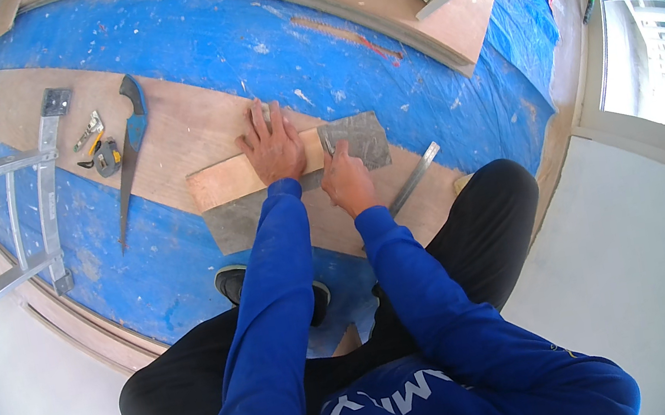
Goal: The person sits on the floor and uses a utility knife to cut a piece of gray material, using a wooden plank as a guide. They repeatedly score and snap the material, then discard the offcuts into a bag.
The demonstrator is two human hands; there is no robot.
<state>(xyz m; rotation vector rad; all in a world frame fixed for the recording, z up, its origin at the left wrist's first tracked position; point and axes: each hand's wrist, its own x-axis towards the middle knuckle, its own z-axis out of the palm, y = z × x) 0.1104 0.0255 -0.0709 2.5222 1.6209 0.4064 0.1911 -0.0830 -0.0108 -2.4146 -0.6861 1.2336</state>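
My left hand (276, 145) lies spread over a pale wood strip (221, 182), pressing it onto a grey flat piece (240, 225). My right hand (348, 180) is curled with its index finger stretched forward at the strip's right end, beside the grey piece's right part (363, 139). Whatever sits in that grip is too small or hidden to name. Underneath is a long plywood board (168, 120). A metal ruler (416, 178) lies on it, right of my right hand.
Left on the board are a handsaw (130, 144), a tape measure (107, 158) and small tools (88, 130). A metal ladder (46, 203) stands far left. Blue sheeting (178, 22) covers the floor. Large boards (446, 43) lie at the back, and a window (646, 58) is at right.
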